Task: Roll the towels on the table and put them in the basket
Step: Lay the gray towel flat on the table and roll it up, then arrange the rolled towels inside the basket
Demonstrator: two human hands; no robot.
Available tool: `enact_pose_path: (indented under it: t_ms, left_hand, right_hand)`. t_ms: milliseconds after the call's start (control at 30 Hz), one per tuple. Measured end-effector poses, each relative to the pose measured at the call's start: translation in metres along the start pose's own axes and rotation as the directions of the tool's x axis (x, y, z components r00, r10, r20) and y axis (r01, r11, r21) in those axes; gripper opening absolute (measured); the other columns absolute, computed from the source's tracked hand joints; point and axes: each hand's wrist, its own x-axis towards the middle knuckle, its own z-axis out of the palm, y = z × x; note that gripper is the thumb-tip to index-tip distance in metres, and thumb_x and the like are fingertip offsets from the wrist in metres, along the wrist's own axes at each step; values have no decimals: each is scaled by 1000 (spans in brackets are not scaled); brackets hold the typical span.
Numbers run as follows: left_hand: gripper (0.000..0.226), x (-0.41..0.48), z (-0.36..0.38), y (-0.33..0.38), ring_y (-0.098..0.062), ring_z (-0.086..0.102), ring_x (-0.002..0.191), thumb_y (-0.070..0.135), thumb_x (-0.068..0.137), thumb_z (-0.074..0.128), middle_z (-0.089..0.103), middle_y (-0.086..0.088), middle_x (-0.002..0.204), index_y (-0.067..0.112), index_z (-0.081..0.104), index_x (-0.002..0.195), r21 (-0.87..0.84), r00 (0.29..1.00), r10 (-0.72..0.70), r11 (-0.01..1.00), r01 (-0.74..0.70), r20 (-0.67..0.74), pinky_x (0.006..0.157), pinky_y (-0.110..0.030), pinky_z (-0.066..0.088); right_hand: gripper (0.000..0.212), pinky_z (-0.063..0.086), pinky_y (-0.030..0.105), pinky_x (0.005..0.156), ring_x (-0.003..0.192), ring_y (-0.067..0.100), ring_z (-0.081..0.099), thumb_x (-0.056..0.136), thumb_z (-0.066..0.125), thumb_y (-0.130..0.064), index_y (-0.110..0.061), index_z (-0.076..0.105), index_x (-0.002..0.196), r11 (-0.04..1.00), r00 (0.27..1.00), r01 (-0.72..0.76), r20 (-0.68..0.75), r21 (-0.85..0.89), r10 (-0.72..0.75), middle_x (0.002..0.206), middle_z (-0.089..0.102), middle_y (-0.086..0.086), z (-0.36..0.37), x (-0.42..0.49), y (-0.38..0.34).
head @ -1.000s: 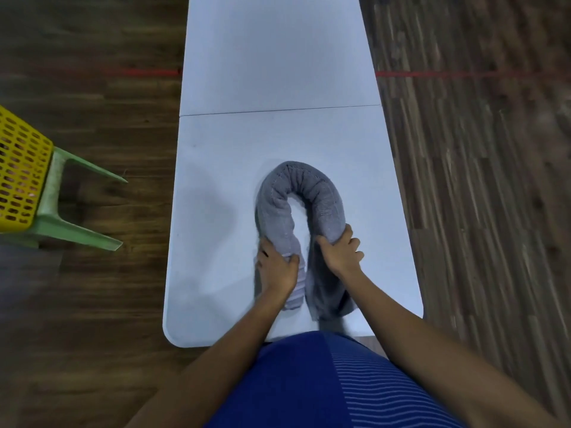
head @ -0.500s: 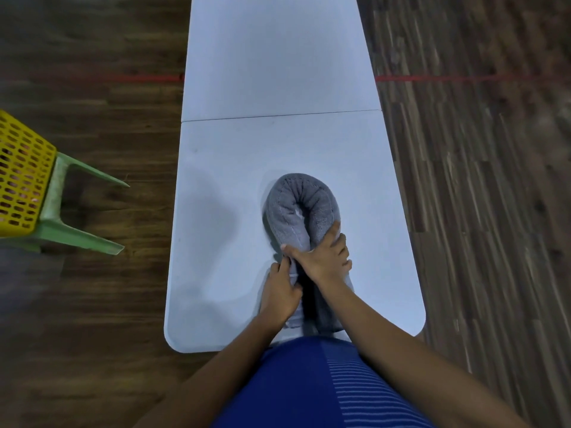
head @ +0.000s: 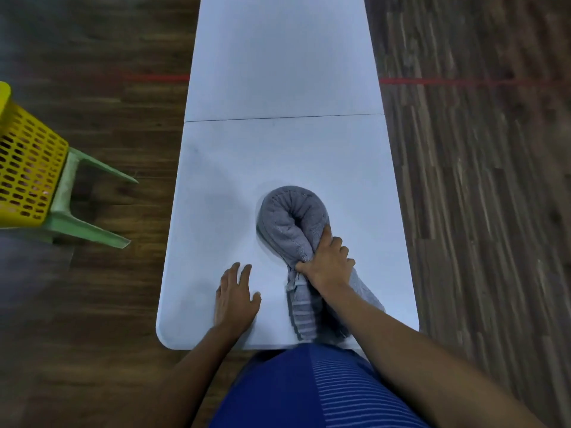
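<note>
On the white folding table [head: 278, 143], the right hand [head: 327, 267] alone pinches the doubled grey towel roll [head: 290, 223]; left hand [head: 236, 296] lies spread flat, so the roll may spring loose before reaching the yellow basket [head: 27, 168].

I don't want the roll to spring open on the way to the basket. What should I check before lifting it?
1. Grip: ok, the right hand grips both arms of the bent towel together.
2. Loose ends: not ok, they lie unsecured toward the near edge of the table.
3. Spare hand: ok, the left hand is open, apart from the towel.
4. Target: ok, the basket sits on a green stool left of the table.
5. Room in the basket: cannot tell.
</note>
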Motion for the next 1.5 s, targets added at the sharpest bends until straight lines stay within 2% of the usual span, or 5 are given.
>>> enact_pose_path:
  t_ms: [233,700,1000,1200,1500]
  left_hand:
    - [71,-8,7,11,-33,19,143,27,89,59,19,-11,158,16,26,150,27,999,-47,999,47,-9,110,-49,31]
    - [47,-30,-27,-39,-26,48,126,29,93,55,50,-5,141,18,46,139,-234,954,-207,960,154,-219,108,-42,37]
    - [43,-76,-93,-194,-21,47,125,23,91,57,55,-2,132,19,51,134,-308,905,-300,929,205,-303,108,-42,36]
    - [40,-107,-154,-314,-21,48,123,24,92,57,57,-1,128,20,53,131,-296,882,-326,928,228,-342,109,-41,35]
    - [36,-87,-234,-446,-21,51,119,24,91,58,61,-1,121,20,57,127,-316,840,-379,911,265,-388,108,-39,34]
  right_hand:
    - [106,40,47,91,114,33,48,68,71,-53,-17,13,149,990,991,134,14,44,-135,127,46,11,-2,-1,22]
    - [89,52,44,80,93,27,59,54,69,-54,-28,33,131,928,969,231,19,293,-248,108,58,2,-2,-20,-7]
    - [81,55,41,76,88,19,62,54,72,-54,-31,38,124,861,907,383,42,335,-419,107,60,-5,74,-102,-156]
    - [77,49,30,74,86,11,60,61,76,-47,-31,39,127,793,866,448,17,413,-499,106,58,-12,122,-160,-274]
    - [86,52,40,84,96,18,62,57,76,-47,-35,36,132,770,862,428,43,474,-505,111,60,-9,170,-180,-432]
